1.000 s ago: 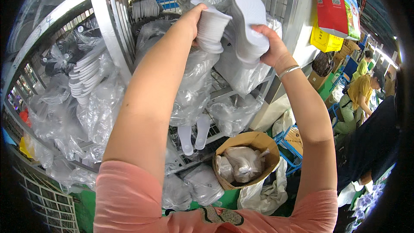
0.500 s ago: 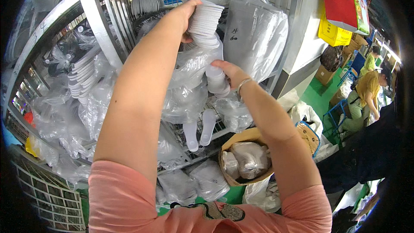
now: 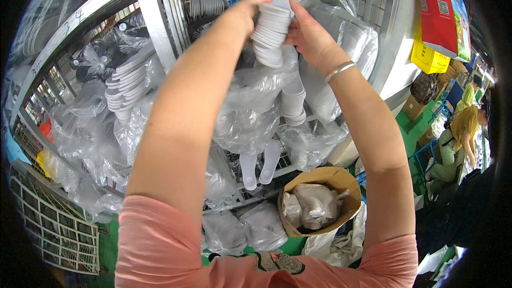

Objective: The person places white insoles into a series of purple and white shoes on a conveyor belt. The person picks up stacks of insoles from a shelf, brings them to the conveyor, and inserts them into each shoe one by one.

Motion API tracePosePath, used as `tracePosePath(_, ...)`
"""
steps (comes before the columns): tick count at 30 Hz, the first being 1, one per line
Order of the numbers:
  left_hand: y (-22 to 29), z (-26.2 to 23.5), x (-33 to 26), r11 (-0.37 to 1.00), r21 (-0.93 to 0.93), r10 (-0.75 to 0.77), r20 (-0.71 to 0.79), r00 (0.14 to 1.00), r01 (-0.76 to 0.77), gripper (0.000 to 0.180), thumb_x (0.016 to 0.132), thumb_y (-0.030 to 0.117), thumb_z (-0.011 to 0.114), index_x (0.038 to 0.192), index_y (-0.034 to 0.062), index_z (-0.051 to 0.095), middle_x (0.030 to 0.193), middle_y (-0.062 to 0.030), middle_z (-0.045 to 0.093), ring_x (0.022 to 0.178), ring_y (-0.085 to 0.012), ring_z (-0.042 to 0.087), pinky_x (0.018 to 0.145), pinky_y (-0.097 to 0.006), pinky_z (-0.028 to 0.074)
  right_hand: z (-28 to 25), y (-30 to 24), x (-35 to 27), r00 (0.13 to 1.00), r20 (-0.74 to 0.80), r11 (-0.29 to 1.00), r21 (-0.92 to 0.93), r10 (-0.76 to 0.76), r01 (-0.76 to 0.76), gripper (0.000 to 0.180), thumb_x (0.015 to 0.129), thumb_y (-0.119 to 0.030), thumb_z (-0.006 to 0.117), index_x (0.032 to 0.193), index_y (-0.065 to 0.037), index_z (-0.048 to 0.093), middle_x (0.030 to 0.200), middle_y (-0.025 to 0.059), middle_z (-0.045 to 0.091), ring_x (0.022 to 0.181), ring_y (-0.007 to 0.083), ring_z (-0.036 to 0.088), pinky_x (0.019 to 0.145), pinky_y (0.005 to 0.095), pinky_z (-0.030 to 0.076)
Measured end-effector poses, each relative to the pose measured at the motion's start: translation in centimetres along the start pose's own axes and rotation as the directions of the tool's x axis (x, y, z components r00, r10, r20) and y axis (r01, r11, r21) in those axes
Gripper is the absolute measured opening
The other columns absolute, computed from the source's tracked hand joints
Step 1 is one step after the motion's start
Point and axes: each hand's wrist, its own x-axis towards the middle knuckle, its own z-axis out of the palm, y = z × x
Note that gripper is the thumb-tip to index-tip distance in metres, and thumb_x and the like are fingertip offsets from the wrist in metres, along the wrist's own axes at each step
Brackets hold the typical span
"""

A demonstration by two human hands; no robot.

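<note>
Head view: my left fingers [image 3: 250,13] are clamping one side of a stack of white shoe soles [image 3: 271,31], and my right hand [image 3: 310,36] is pinching the other side, holding it up high against the metal rack [image 3: 154,26]. I judge I am squaring the stack before placing it; next calls for steady, even pressure among the clear plastic bags [image 3: 250,117] hanging below, above the brown paper sack [image 3: 341,181].

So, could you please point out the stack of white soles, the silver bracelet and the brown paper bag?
stack of white soles [image 3: 271,32], head view, middle of stack.
silver bracelet [image 3: 340,71], head view, band on wrist.
brown paper bag [image 3: 341,181], head view, upper rim.
</note>
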Motion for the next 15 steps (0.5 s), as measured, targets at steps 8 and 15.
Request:
tracePosePath(8, 4.8, -5.3, -3.0, 0.966, 0.197, 0.071, 0.421, 0.905, -0.167, 0.033, 0.065, 0.033, 0.067, 0.082, 0.0052, 0.062, 0.075, -0.007, 0.063, 0.062, -0.0166, 0.06, 0.06, -0.028, 0.05, 5.2, -2.2, 0.2, 0.988, -0.037, 0.821, 0.561, 0.147, -0.101, 0.105, 0.062, -0.058, 0.063, 0.134, -0.011, 0.003, 0.137, 0.0212, 0.002, 0.124, 0.04, 0.015, 0.097, 0.0551, 0.016)
tracePosePath(15, 2.9, -4.0, -2.9, 0.956, 0.239, 0.099, 0.291, 0.952, -0.173, 0.058, 0.069, 0.052, 0.061, 0.099, 0.0036, 0.057, 0.091, -0.0109, 0.061, 0.077, -0.019, 0.06, 0.071, -0.032, 0.049, 4.9, -0.8, 1.0, 0.986, 0.006, 0.767, 0.627, 0.167, -0.134, 0.069, 0.062, -0.04, 0.064, 0.12, -0.014, 0.037, 0.118, 0.0115, 0.042, 0.104, 0.027, 0.044, 0.092, 0.0495, 0.027)
